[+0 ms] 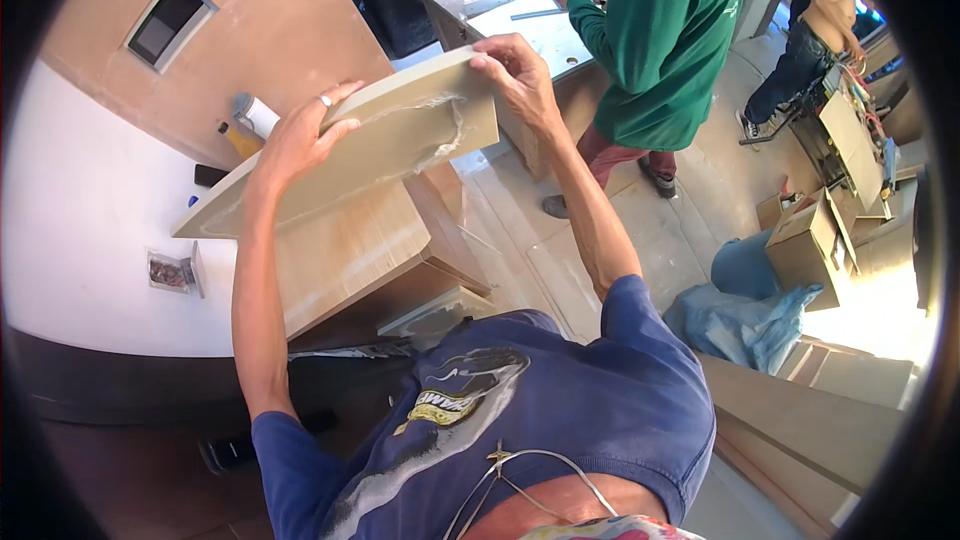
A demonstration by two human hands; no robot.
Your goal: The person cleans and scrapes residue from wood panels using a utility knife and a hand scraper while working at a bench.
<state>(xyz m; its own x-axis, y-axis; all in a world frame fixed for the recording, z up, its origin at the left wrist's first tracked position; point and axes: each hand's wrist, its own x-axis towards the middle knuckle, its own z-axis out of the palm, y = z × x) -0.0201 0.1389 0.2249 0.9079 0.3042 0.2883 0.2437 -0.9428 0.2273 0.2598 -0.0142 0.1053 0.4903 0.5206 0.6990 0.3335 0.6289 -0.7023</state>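
The left hand (298,140) and right hand (525,85) grip a beige board (395,135) by its upper edge, fingers wrapped around it. White-streaked and tilted, the board is above a wooden cabinet (355,245).

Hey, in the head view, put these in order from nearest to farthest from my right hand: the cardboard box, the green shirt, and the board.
From your right hand:
1. Board: in its fingers, gripped at the right end.
2. Green shirt: on the person standing ahead, to the right.
3. Cardboard box: far right, beyond that person.
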